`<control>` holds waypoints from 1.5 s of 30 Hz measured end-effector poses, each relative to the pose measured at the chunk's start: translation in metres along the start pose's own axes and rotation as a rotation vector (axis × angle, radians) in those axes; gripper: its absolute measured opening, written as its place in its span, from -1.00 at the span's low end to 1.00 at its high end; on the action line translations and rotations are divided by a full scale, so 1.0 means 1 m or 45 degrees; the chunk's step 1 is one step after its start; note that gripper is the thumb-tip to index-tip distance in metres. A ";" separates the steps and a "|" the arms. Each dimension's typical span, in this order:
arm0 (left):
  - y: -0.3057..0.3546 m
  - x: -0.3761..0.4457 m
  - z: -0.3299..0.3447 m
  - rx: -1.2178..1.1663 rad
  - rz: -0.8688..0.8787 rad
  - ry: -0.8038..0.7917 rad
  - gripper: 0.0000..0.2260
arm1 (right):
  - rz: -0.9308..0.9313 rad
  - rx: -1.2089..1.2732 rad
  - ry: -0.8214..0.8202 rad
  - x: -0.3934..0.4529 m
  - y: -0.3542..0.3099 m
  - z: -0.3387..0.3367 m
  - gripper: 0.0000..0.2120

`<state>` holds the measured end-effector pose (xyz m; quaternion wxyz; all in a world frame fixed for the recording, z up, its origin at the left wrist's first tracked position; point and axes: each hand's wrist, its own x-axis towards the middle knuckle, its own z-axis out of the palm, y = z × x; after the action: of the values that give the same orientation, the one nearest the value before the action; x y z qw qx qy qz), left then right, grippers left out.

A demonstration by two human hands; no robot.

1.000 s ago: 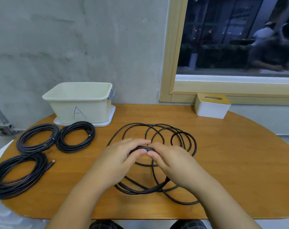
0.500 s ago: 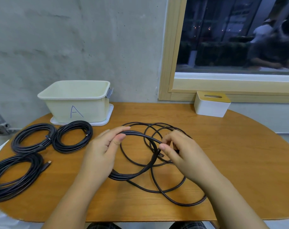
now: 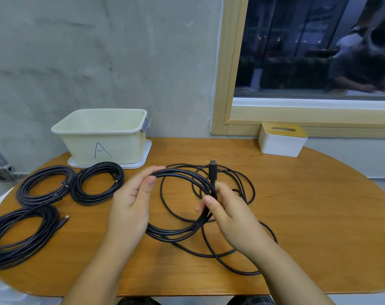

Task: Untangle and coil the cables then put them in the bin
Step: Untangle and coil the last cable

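1. The table [image 3: 297, 216] is a wooden oval against a concrete wall; its near left edge is cut off by the frame.
2. The bin [image 3: 103, 137], marked "A", stands at the far left on a white tray [image 3: 143, 164], likely its lid, kept close for dropping coils in. It looks empty, though its floor is hidden from this angle.
3. Three coiled cables lie left of the hands: a large coil [image 3: 17, 234] at the near left, partly cut off, and two smaller coils [image 3: 46, 186] [image 3: 97, 183] just in front of the bin, seemingly finished and waiting.
4. The loose cable [image 3: 229, 256] sprawls at the centre in overlapping loops; which strand crosses which is hard to tell.
5. The left hand [image 3: 132, 201] grips the gathered loops between thumb and fingers, holding the coil's shape.
6. The right hand [image 3: 224, 212] pinches the cable below its plug [image 3: 213, 170], which points up, probably the end found to finish the winding.
7. A tissue box [image 3: 281, 139] sits far right, under the window.
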<state>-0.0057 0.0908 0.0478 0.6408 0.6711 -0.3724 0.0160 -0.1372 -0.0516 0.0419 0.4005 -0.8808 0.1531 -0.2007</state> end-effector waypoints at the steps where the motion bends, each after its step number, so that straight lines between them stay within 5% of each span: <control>1: -0.001 -0.001 0.000 -0.051 -0.025 -0.011 -0.81 | -0.024 0.003 0.030 0.000 0.000 0.000 -0.85; 6: -0.002 -0.003 0.004 -0.187 -0.182 -0.022 -0.77 | -0.105 -0.052 0.085 -0.001 -0.001 0.003 -0.62; 12: -0.021 -0.005 0.002 0.266 -0.159 -0.269 -0.82 | -0.041 -0.454 0.043 0.002 -0.005 -0.001 -0.48; 17: -0.014 -0.010 0.009 0.598 0.123 -0.540 -0.67 | -0.119 -0.689 -0.109 0.002 -0.009 0.004 -0.62; 22: -0.015 -0.011 0.012 0.909 0.406 -0.623 -0.58 | -0.221 -0.783 -0.108 0.000 -0.006 0.008 -0.42; 25: -0.016 -0.012 0.012 0.776 0.374 -0.598 -0.66 | -0.255 -0.664 -0.089 -0.001 -0.004 0.006 -0.32; 32: -0.019 -0.011 0.011 0.572 0.309 -0.371 -0.73 | -0.199 -0.528 -0.097 -0.003 -0.007 -0.005 -0.65; 40: -0.017 -0.011 0.011 0.457 0.310 -0.268 -0.74 | -0.171 -0.565 -0.180 -0.006 0.001 -0.004 -0.61; 45: -0.020 -0.012 0.010 0.401 0.233 -0.209 -0.77 | -0.108 -0.257 -0.206 -0.008 -0.003 -0.002 -0.74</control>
<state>-0.0084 0.0856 0.0226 0.4912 0.7255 -0.4757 0.0775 -0.1447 -0.0480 0.0438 0.3119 -0.9357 0.1022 -0.1294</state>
